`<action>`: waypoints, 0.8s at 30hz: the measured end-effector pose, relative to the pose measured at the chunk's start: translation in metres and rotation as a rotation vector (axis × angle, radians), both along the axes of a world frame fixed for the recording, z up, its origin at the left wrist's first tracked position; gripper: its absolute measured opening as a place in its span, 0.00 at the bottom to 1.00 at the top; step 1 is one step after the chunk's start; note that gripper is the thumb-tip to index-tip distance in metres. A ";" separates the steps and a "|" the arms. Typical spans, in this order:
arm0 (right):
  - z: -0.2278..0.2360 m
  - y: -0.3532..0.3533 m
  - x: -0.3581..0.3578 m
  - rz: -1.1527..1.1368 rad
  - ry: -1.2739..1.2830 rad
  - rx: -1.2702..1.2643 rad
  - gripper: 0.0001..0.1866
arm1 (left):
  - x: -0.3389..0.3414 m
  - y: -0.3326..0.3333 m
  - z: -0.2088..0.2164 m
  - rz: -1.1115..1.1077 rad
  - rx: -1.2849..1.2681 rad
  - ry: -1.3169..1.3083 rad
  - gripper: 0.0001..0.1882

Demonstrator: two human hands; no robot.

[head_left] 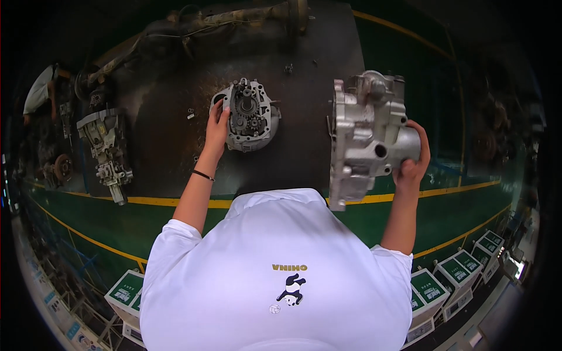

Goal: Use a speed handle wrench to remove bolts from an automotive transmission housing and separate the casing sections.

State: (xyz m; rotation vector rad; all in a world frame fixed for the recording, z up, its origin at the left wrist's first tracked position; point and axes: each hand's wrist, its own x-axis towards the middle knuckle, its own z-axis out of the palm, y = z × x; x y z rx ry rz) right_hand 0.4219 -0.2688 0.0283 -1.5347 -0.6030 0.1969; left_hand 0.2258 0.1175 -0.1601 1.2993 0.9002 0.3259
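On the dark bench ahead of me sits an open gearbox housing (253, 140), its flange face up, with a shaft and small gears showing inside. My left hand (218, 126) grips the left rim of it, fingers partly hidden at the edge. To the right, a large silver gearbox casing (366, 137) is held up, tilted on its side, its flat flange facing left. Closed around the casing's round, tube-like end is my right hand (414, 155); some of its fingers are hidden behind the metal.
Another gearbox (106, 149) lies at the bench's left end. A long rusty axle (216, 22) stretches across the back. Small metal parts (190, 114) are scattered on the bench top (304, 117). At far left another person's sleeve (38, 92) shows. White-and-green cabinets (430, 286) stand behind me.
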 end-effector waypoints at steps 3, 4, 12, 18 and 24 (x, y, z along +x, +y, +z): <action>-0.013 0.000 0.000 0.029 0.311 0.188 0.48 | -0.002 0.000 0.000 0.014 0.053 -0.017 0.30; -0.017 0.000 -0.001 0.037 0.332 0.212 0.46 | -0.003 0.000 0.000 0.024 0.068 -0.027 0.29; -0.069 0.014 -0.035 -0.019 0.849 0.551 0.33 | -0.023 -0.002 -0.016 0.110 0.094 -0.099 0.25; -0.082 0.021 -0.036 0.017 0.793 0.473 0.40 | -0.037 0.001 -0.023 0.132 0.066 -0.062 0.24; -0.054 0.043 -0.038 0.081 0.833 0.501 0.28 | -0.042 0.007 -0.015 0.129 0.074 -0.052 0.23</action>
